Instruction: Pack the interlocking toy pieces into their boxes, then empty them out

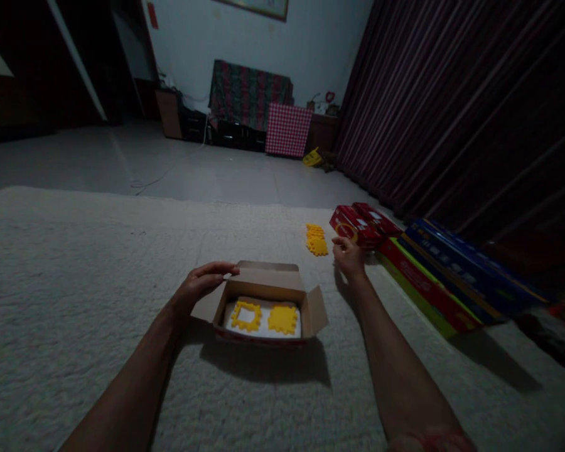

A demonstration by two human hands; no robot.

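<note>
An open cardboard box (264, 341) lies on the pale mat with its flaps spread. Inside, on a white surface, are a yellow square frame piece (235, 316) at left and a solid yellow notched piece (282, 319) at right. My left hand (207, 282) is at the box's left rear corner, its fingers pressed together on the flap. My right hand (348, 256) is closed, with fingers curled, between a row of overlapping yellow pieces (317, 242) and the red boxes; whatever it may hold is too small to make out.
Red boxes (358, 226) stand beyond my right hand. A blue box (456, 263) and a red-and-green box (424, 285) lie along the right side. A dark curtain (419, 107) hangs behind them. Farther off, a yellow object (312, 157) rests on the tiled floor.
</note>
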